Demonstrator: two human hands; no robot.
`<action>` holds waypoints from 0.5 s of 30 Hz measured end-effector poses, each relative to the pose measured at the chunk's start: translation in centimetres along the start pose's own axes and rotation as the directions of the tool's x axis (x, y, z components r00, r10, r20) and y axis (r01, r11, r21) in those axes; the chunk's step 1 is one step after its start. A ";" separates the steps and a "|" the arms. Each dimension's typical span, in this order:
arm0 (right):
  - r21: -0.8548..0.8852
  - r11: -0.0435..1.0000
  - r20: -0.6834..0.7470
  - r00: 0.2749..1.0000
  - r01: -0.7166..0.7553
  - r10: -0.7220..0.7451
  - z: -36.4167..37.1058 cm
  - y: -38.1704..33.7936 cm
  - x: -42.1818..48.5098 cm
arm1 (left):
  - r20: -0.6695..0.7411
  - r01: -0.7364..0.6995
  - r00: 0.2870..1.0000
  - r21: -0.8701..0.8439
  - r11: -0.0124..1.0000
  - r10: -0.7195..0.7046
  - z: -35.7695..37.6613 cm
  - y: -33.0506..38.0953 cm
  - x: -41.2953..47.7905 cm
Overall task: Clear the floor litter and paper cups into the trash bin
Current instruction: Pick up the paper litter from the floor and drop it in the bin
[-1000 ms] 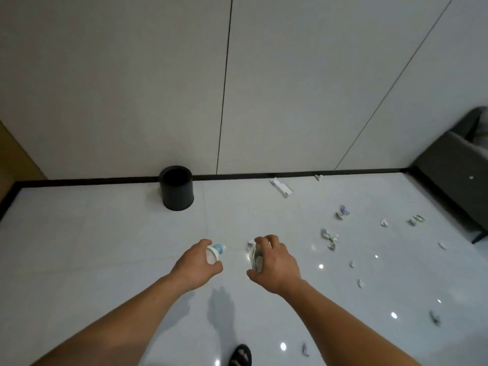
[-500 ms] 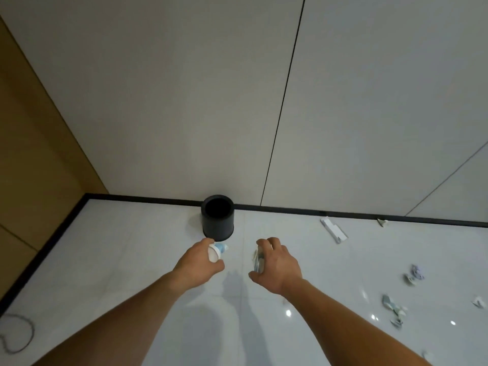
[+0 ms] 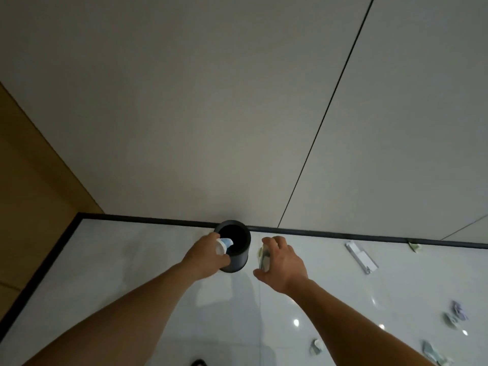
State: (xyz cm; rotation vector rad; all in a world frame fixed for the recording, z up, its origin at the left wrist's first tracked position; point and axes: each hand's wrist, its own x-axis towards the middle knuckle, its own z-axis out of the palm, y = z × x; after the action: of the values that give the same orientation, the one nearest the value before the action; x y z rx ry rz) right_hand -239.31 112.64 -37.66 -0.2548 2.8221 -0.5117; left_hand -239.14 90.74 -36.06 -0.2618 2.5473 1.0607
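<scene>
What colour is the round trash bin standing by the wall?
Black all over; the cylindrical trash bin shows best in the head view, the only one.

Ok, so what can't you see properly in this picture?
All in the head view:
Inside the trash bin: just black shadow, contents unseen.
The litter in the right hand: curled fingers cover most of it.
The paper cup: the left hand covers part of it.
Floor scraps on the right: too small and blurry to name.
Dark shape at the bottom: cut off by the edge.
</scene>
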 end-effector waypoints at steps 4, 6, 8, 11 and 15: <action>0.041 0.999 0.022 1.000 -0.022 0.021 0.0 0.2 6.3 | 0.064 0.051 0.997 0.008 0.999 -0.051 -2.0 0.6 7.1; 0.069 0.997 0.043 0.999 -0.016 0.013 0.2 0.8 9.9 | 0.086 0.070 0.994 0.016 0.997 -0.071 -2.4 1.1 11.1; 0.100 0.995 0.062 0.998 -0.022 0.016 0.8 1.8 14.0 | 0.102 0.084 0.991 0.024 0.996 -0.086 -2.2 1.6 15.0; 0.154 0.987 0.118 0.993 -0.040 0.022 2.4 3.6 20.7 | 0.143 0.115 0.983 0.006 0.993 -0.115 -0.6 1.6 21.2; 0.211 0.971 0.170 0.983 -0.111 0.076 5.7 5.3 27.1 | 0.235 0.161 0.959 0.022 0.987 -0.161 1.7 -0.3 27.3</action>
State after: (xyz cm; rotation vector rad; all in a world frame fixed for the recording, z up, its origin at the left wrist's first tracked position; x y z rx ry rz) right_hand -264.14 109.78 -50.80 -0.1119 2.5804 -0.7397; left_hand -263.62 90.99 -48.33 -0.3164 2.2739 0.9644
